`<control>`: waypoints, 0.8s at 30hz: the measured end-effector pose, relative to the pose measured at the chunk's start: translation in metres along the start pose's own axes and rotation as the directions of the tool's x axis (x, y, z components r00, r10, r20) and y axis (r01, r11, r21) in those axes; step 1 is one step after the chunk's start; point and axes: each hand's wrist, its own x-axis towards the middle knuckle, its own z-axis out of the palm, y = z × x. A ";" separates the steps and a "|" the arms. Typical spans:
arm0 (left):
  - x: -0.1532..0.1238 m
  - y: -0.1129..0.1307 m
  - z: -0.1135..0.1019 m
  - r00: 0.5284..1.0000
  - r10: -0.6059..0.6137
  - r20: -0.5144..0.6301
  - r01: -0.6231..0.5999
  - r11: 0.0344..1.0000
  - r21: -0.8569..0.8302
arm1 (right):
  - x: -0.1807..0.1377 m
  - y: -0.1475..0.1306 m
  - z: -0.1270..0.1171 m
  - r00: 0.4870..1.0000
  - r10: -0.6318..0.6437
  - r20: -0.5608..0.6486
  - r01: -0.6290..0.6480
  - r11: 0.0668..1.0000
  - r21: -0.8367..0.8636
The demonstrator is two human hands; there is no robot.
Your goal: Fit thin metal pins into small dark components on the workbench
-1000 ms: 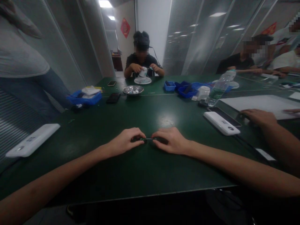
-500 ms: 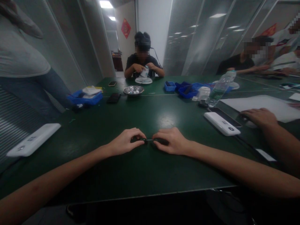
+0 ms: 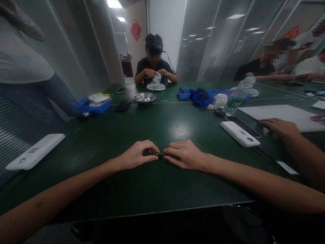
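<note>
Low over the green table, my two hands meet in the middle of the head view. My left hand is closed, pinching a small dark-and-green piece between thumb and fingers; its exact kind is too small to tell. From the right, my right hand is closed around a thin tool like a small screwdriver. Its metal shaft points left and reaches the green piece, while its dark handle is mostly hidden by my fingers. Whether the tip sits in the piece cannot be made out.
White power banks lie either side. Farther back are a metal bowl, a white round grille, blue trays and a tilted water bottle. A neighbour's hand rests at right; another person sits opposite.
My hands have come slightly closer together. Less of the tool's shaft and handle shows now, and more green of the piece in my left hand is visible.
</note>
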 end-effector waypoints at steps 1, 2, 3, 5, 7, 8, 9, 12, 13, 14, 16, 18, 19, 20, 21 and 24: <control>0.000 0.000 0.000 1.000 0.004 0.000 -0.004 1.000 0.001 | 0.000 0.000 0.000 1.000 -0.003 0.004 0.003 1.000 0.004; 0.000 0.000 -0.001 1.000 0.012 0.006 -0.012 1.000 -0.003 | 0.000 0.000 0.000 1.000 -0.008 0.014 0.008 1.000 0.012; 0.000 0.000 -0.002 1.000 0.021 0.016 -0.021 1.000 -0.011 | 0.000 0.000 0.000 1.000 -0.011 0.027 0.010 1.000 0.022; 0.001 0.000 -0.002 0.998 0.036 0.042 -0.034 0.999 -0.031 | 0.000 0.000 0.001 0.998 -0.011 0.058 0.008 0.999 0.042; 0.001 0.000 -0.002 0.998 0.036 0.042 -0.034 0.999 -0.031 | 0.000 0.000 0.001 0.997 0.001 0.078 -0.005 0.998 0.055; 0.001 0.000 -0.001 0.999 0.033 0.035 -0.032 0.999 -0.020 | 0.000 0.000 0.002 0.997 0.008 0.083 -0.013 0.998 0.061; 0.002 0.000 0.000 0.999 0.034 0.025 -0.034 0.999 -0.005 | 0.000 0.000 0.002 0.996 0.010 0.085 -0.016 0.997 0.071; 0.003 0.001 0.005 0.998 0.058 -0.009 -0.057 0.997 0.049 | 0.001 -0.001 0.004 0.995 0.014 0.097 -0.024 0.995 0.099; 0.003 0.002 0.006 0.998 0.061 -0.013 -0.060 0.996 0.060 | 0.001 -0.001 0.005 0.995 0.020 0.099 -0.030 0.994 0.103; 0.003 0.002 0.006 0.998 0.056 -0.018 -0.055 0.996 0.065 | 0.001 -0.001 0.006 0.995 0.031 0.098 -0.041 0.994 0.102; 0.004 0.003 0.006 0.999 0.026 -0.025 -0.025 0.998 0.060 | 0.002 -0.001 0.007 0.994 0.069 0.081 -0.077 0.993 0.095; 0.003 0.002 0.004 0.999 -0.004 -0.039 0.006 0.998 0.056 | 0.002 0.000 0.008 0.989 0.139 0.052 -0.143 0.986 0.083; 0.003 0.001 0.003 0.999 -0.015 -0.049 0.017 0.998 0.057 | 0.002 0.000 0.008 0.982 0.185 0.041 -0.188 0.979 0.076; 0.003 0.000 0.001 0.998 -0.024 -0.059 0.027 0.998 0.059 | 0.002 0.001 0.008 0.972 0.234 0.035 -0.236 0.969 0.070; 0.002 -0.002 -0.001 0.997 -0.034 -0.065 0.038 0.997 0.061 | 0.002 0.001 0.008 0.959 0.281 0.036 -0.282 0.957 0.067; 0.000 -0.009 -0.008 0.996 -0.053 -0.076 0.059 0.995 0.085 | 0.003 0.002 0.005 0.920 0.388 0.053 -0.391 0.917 0.075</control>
